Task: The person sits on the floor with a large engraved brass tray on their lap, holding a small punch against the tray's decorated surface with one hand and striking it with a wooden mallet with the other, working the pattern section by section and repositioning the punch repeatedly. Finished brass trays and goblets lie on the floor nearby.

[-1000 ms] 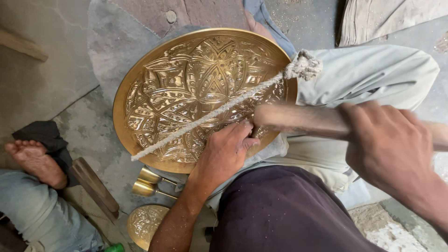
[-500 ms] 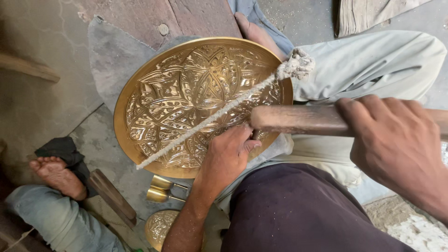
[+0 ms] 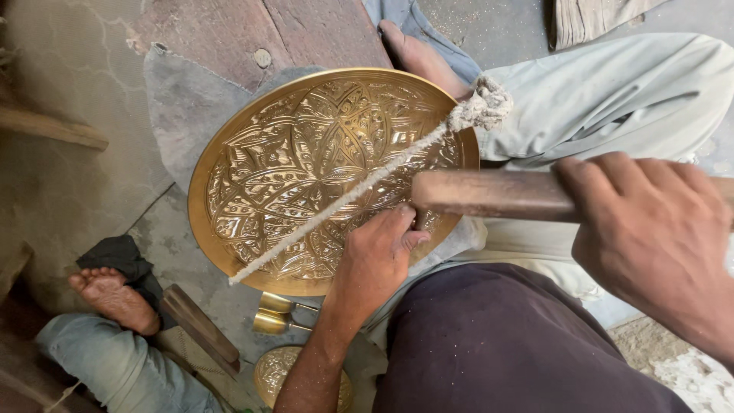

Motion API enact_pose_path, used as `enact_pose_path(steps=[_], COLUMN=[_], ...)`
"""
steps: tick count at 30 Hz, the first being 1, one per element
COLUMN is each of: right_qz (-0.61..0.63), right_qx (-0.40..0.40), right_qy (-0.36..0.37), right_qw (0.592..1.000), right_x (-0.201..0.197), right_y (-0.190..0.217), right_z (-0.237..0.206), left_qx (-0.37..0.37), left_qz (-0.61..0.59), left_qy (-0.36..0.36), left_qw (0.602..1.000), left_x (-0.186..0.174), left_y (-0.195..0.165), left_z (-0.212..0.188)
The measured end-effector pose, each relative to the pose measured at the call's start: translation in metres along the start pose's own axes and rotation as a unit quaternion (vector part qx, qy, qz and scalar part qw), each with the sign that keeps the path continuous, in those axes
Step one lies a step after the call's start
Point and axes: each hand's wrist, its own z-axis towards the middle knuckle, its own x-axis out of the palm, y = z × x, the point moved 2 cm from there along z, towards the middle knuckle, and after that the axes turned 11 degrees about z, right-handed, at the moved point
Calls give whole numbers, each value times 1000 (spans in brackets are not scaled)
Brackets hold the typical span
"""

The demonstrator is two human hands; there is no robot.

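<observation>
Here, in the head view, a large round brass tray (image 3: pixel 306 176) chased with a dense floral pattern lies tilted on a grey stone slab (image 3: pixel 180 107), its lower right rim against the person's lap. A pale twisted cord (image 3: pixel 344 199) runs slantwise across the tray's face, from the lower left rim up to a frayed knot at the upper right rim. The left hand (image 3: pixel 375 256) rests on the tray's lower right part with its fingers curled in; whether they pinch a small tool there is hidden. The right hand (image 3: pixel 650 233) is closed around a dark wooden mallet handle (image 3: pixel 489 195), which is held level just above the left hand and the tray's right edge. Beside the tray's lower rim lie two small brass cylinders (image 3: pixel 271 313) and a smaller embossed brass disc (image 3: pixel 287 375). A bare foot (image 3: pixel 115 298) rests at the lower left.
</observation>
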Motion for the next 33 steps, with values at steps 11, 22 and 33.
enact_pose_path(steps=[11, 22, 33], right_qz=[162, -55, 117], right_qx=[132, -5, 79], right_qy=[-19, -41, -65], right_qw=[978, 998, 988], right_x=[-2, -5, -3], right_y=[5, 15, 21], right_z=[-6, -11, -14], left_qx=[2, 8, 19], left_qz=[-27, -24, -8], left_qy=[14, 8, 9], left_qw=[1000, 1000, 1000], left_x=[-2, -1, -3], left_y=[0, 2, 7], left_z=[0, -2, -9])
